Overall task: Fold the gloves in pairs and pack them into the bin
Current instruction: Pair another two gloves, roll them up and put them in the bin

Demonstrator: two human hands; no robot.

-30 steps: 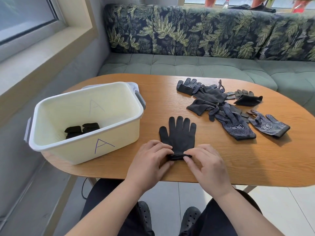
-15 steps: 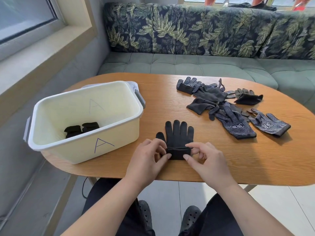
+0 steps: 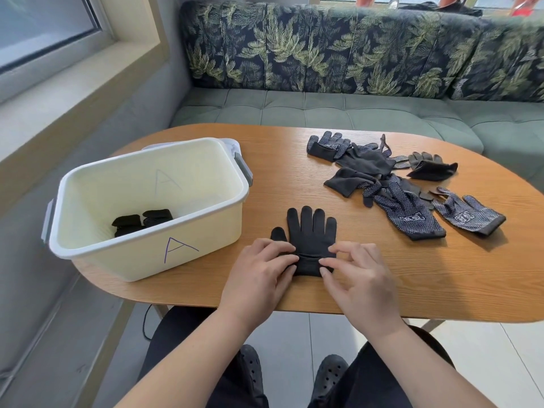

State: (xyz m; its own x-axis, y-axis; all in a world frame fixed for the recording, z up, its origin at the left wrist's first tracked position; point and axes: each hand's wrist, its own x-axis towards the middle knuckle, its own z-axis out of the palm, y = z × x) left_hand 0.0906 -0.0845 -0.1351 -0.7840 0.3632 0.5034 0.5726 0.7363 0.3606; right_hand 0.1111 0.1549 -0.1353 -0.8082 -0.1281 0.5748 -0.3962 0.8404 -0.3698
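Note:
A black glove pair point(image 3: 309, 234) lies flat near the table's front edge, fingers pointing away, its cuff end rolled up into a fold. My left hand point(image 3: 262, 272) grips the left side of that fold. My right hand point(image 3: 356, 275) pinches its right side with thumb and fingertips. A cream plastic bin point(image 3: 88, 254) marked "A" stands to the left and holds folded black gloves point(image 3: 141, 220). A heap of loose dark and dotted gloves point(image 3: 391, 184) lies at the back right.
The oval wooden table point(image 3: 441, 278) has its front edge just under my wrists. A green bench sofa point(image 3: 323, 110) with a leaf-print back runs behind the table. A window sill point(image 3: 59, 92) is on the left.
Both hands have rolled the cuff of the black pair further up toward the fingers, so the fold is thicker and less of the palm shows.

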